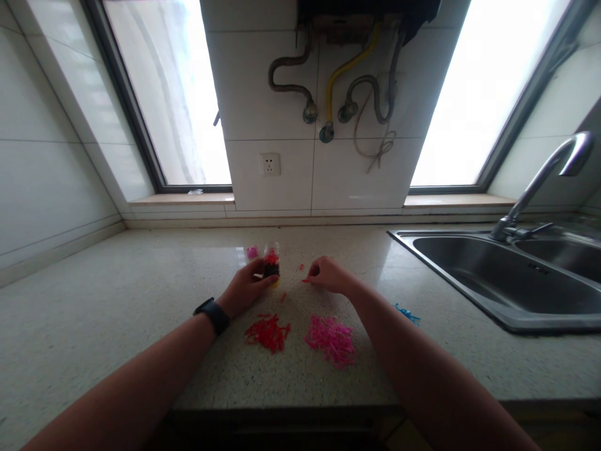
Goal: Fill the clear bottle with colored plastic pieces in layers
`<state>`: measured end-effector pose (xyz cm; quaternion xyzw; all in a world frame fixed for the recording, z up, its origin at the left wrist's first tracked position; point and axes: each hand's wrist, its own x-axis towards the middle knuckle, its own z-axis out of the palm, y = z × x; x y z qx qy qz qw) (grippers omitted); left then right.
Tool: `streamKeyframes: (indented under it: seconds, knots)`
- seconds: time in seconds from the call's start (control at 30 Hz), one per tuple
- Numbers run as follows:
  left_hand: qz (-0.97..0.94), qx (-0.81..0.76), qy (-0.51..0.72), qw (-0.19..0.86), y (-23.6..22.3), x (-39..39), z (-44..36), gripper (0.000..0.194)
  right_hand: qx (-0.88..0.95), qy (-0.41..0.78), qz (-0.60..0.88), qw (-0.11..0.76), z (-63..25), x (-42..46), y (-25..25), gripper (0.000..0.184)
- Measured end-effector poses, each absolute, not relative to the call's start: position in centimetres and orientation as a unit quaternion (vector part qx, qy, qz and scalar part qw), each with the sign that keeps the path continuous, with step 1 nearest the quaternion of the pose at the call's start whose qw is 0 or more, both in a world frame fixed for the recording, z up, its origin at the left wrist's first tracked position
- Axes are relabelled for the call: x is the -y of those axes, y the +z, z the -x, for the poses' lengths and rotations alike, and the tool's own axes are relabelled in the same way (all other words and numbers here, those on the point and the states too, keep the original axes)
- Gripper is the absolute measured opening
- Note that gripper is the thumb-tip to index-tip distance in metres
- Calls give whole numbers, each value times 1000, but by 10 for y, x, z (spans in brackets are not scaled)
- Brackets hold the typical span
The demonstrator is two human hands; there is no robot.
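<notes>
Dark watch-like wristband (pixel 213 315), bare forearms (pixel 136 371)

Hidden, cropped and unclear details around two working hands

The left hand (pixel 248 285) covers part of a small clear jar (pixel 271 248); its dark contents (pixel 271 269) are too small to identify. The right hand (pixel 327 274) pinches a red piece (pixel 305 280) too tiny to make out. The right forearm (pixel 413 354) hides part of a blue pile (pixel 407 314). It and the left forearm (pixel 154 369) run off the bottom edge. A pink object (pixel 252 252) near the jar is too small to name. The top edge crops a dark wall unit (pixel 366 9); the right edge, the sink (pixel 493 269).
</notes>
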<state>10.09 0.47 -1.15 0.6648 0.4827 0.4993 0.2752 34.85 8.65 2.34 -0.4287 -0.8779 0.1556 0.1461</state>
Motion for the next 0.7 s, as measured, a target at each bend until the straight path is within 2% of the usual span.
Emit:
streamKeyframes:
  seconds: [0.13,0.3,0.53,0.7]
  knots:
    - [-662,-481,505,275,-11,-5,-101,42,878,173,411,177,-346,-91,20,15]
    - [-661,-476,512,273,-10,-5,-101,41,890,184,380,170,-348,-92,21,19]
    - [-658,-476,510,281,-10,-5,-100,41,905,150,382,114,-344,-96,17,17]
    - [-659,-480,507,280,-10,-5,-100,42,908,120,377,135,-342,-101,15,14]
